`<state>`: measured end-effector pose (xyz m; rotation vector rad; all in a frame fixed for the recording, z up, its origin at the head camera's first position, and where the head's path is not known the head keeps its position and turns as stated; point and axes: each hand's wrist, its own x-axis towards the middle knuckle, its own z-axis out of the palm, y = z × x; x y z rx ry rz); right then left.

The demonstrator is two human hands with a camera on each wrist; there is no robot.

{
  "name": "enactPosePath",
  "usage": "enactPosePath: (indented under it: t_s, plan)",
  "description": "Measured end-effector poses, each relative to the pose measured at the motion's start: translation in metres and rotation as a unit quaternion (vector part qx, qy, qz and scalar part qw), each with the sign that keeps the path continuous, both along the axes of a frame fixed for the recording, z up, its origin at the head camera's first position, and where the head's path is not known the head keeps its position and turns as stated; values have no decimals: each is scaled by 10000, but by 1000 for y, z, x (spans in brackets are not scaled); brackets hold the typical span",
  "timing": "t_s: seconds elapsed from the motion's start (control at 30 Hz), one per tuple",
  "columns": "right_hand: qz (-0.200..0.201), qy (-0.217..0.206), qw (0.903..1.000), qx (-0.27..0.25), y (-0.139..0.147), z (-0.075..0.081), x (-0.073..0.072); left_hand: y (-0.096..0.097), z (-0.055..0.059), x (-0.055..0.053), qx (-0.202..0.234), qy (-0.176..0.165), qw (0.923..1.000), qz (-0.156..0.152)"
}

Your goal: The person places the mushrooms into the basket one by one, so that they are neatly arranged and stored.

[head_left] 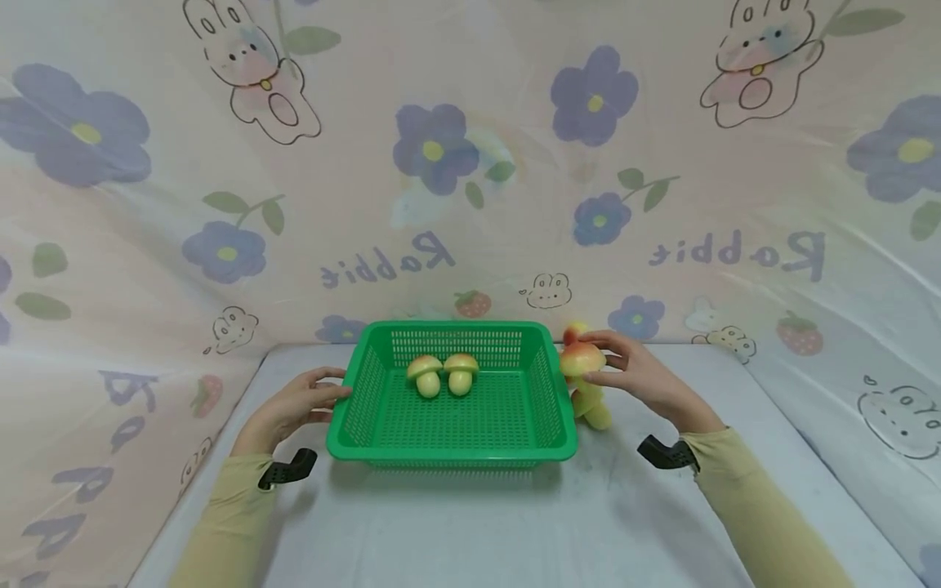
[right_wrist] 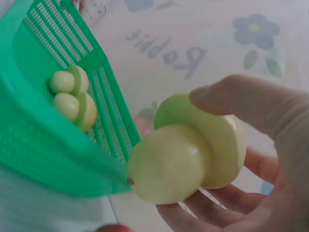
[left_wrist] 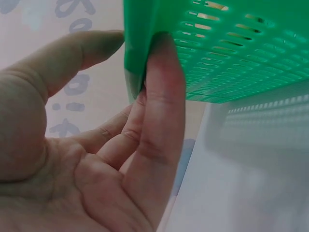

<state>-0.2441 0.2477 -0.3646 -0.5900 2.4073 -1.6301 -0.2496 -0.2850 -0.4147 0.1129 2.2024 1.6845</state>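
A green plastic basket (head_left: 452, 453) stands on the table with two toy mushrooms (head_left: 425, 376) side by side inside it, their caps reddish yellow and stems pale. At its left side, my left hand (head_left: 297, 404) holds the rim (left_wrist: 137, 43) between thumb and fingers. My right hand (head_left: 635, 376) grips another toy mushroom (right_wrist: 169, 159) by its cap, just outside the basket's right rim. In the right wrist view, its pale stem faces the camera and overlaps the basket's corner.
More toy mushrooms (head_left: 597, 416) lie on the table to the right of the basket, partly hidden by the held one. A white cloth (head_left: 456, 531) covers the table. Behind it hangs a curtain (head_left: 507, 204) printed with flowers and rabbits.
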Motion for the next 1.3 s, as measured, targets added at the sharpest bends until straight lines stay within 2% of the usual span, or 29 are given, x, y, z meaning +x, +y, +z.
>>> enactPosePath:
  t_s: [0.27, 0.57, 0.67, 0.9, 1.07, 1.3]
  plan:
    - [228, -128, 9993, -281, -30, 0, -6, 1, 0, -2, 39, 112, 9999, 44]
    - [269, -520, 9973, -446, -58, 0, -14, -1, -2, -4, 197, 96, 9998, -33]
    - [148, -599, 9976, -330, -66, 1, -16, 0, -1, -3, 214, 77, 9997, -34]
    - [-416, -832, 9950, 365, -82, 5, -25, 1, 2, -2, 143, 120, 9998, -67]
    - [-542, -1148, 9914, 308, -97, 6, -36, 2, 2, -1, 86, 30, 10000, 15]
    - [-463, -1375, 9892, 190, -110, 1, -52, 3, 3, -2, 60, 29, 10000, 68]
